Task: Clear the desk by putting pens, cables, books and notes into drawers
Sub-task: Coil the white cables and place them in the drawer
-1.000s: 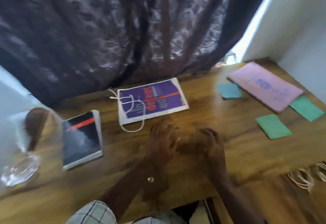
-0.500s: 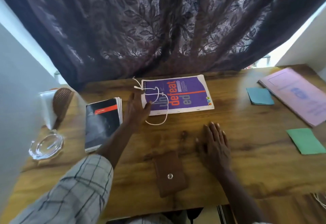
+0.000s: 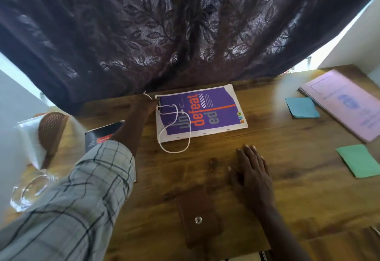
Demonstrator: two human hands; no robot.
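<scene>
A white cable (image 3: 176,135) loops across the left part of a purple book (image 3: 207,114) at the back of the wooden desk (image 3: 287,178). My left hand (image 3: 144,104) reaches to the book's far left corner with its fingers closed around the cable's end. My right hand (image 3: 250,168) lies flat and spread on the desk, holding nothing. A black book (image 3: 98,137) is partly hidden under my left arm. A pink booklet (image 3: 345,104), a blue note (image 3: 302,107) and a green note (image 3: 359,161) lie at the right.
A brown snap pouch (image 3: 197,217) sits near the front edge. A glass ashtray (image 3: 30,191) and a brown mesh object (image 3: 51,131) on white packaging stand at the left. A dark curtain (image 3: 164,34) hangs behind the desk.
My left hand has moved from the desk's middle out to the back left corner of the purple book and closed on the cable end. My right hand has settled flat.
</scene>
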